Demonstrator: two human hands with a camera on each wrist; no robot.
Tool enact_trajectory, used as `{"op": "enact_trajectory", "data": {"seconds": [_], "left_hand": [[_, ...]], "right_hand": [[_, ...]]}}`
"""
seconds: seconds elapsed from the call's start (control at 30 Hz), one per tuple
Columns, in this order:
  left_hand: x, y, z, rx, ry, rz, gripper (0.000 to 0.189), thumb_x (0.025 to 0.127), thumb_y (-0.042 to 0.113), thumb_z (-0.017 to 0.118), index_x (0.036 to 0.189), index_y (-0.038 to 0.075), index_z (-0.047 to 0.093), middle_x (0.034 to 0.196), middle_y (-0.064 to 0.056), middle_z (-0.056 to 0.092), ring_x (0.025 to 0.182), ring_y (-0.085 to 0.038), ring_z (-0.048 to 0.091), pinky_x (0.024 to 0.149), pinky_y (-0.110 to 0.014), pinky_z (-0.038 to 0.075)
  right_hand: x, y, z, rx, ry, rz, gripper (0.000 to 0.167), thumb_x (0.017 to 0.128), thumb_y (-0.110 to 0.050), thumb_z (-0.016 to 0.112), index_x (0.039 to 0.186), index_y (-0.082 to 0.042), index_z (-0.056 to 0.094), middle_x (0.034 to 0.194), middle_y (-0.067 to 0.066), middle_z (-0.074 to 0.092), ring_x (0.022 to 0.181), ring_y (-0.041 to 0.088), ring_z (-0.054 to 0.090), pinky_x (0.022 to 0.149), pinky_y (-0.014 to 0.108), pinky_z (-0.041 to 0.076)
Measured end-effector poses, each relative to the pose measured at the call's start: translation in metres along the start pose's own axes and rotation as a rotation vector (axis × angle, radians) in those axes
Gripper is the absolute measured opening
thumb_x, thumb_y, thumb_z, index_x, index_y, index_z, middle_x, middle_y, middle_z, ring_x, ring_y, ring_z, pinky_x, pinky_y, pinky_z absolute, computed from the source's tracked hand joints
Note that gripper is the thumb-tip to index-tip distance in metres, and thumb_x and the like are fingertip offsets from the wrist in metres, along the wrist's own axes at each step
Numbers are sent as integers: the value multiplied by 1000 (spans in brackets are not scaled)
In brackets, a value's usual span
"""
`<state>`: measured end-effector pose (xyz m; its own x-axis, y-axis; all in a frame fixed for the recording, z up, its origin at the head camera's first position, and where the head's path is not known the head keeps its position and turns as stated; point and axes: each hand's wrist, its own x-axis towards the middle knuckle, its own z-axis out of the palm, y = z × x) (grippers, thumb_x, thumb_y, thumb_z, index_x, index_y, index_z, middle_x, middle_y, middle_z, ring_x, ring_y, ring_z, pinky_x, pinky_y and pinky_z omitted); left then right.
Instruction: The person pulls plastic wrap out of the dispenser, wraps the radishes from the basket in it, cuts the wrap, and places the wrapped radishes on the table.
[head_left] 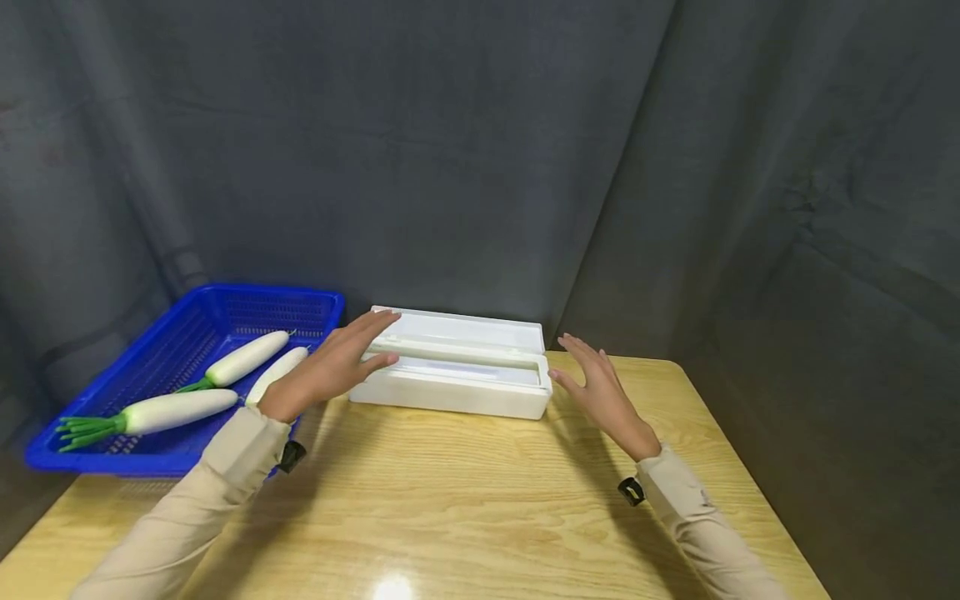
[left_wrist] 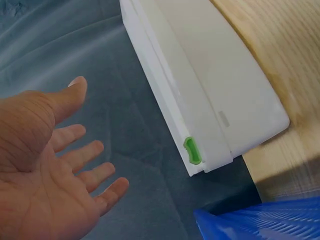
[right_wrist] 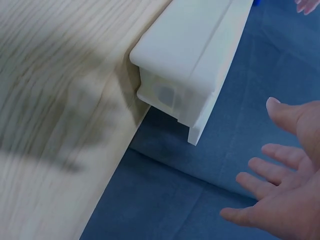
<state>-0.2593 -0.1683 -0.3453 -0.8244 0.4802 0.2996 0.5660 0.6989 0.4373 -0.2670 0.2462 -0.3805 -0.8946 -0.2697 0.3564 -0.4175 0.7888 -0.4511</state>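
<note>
A long white plastic wrap dispenser (head_left: 450, 397) stands on the table, its hinged lid (head_left: 468, 327) raised at the back. My left hand (head_left: 330, 360) hovers by the dispenser's left end, fingers extended and thumb apart, holding nothing. Beyond the right end, my right hand (head_left: 600, 398) is held in the air, also empty with its fingers spread. In the left wrist view, a small green slider (left_wrist: 192, 151) sits near the end of the dispenser's edge. The right wrist view shows the dispenser's other end (right_wrist: 165, 92), with the right hand's palm and fingers apart from it.
At the left, a blue plastic basket (head_left: 82, 412) holds three white radishes (head_left: 180, 411), at least two with green tops. The wooden table (head_left: 465, 500) runs toward me, and dark grey curtains (head_left: 420, 150) hang behind it and at the right.
</note>
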Motion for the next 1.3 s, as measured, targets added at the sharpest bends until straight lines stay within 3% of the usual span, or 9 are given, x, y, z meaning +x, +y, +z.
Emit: {"op": "enact_trajectory", "data": {"seconds": [0.17, 0.37, 0.73, 0.9, 1.3], "left_hand": [[0, -2, 7, 3, -7, 11, 63, 106, 19, 64, 159, 1, 37, 161, -26, 42, 148, -48, 39, 115, -66, 36], [-1, -6, 15, 17, -26, 8, 67, 103, 16, 68, 160, 1, 36, 159, -27, 43, 145, -48, 43, 115, -64, 38], [-3, -9, 23, 150, -31, 37, 58, 102, 10, 67, 154, -3, 45, 145, -31, 57, 127, -47, 61, 104, -59, 50], [-2, -11, 29, 180, -45, 4, 56, 101, 11, 69, 150, -3, 49, 142, -30, 60, 127, -47, 60, 104, -61, 49], [0, -10, 38, 178, -36, -70, 56, 99, 11, 71, 150, -1, 51, 139, -30, 62, 125, -49, 61, 105, -68, 44]], "right_hand": [[0, 0, 5, 33, 17, -29, 59, 98, -14, 74, 150, 4, 51, 160, 26, 43, 146, 47, 43, 121, 73, 15], [2, 0, 11, 74, 11, -54, 55, 97, -11, 75, 146, 3, 56, 157, 25, 47, 146, 46, 44, 122, 72, 13], [4, -3, 24, 113, -15, -110, 46, 97, -13, 74, 138, 4, 63, 148, 25, 58, 140, 45, 50, 120, 67, 26], [4, -6, 32, 134, -46, -120, 45, 97, -12, 74, 137, 4, 64, 145, 25, 59, 140, 46, 50, 122, 70, 17], [9, -4, 42, 121, -51, -142, 41, 99, -11, 71, 135, 7, 64, 140, 25, 63, 137, 44, 54, 121, 65, 28]]}}
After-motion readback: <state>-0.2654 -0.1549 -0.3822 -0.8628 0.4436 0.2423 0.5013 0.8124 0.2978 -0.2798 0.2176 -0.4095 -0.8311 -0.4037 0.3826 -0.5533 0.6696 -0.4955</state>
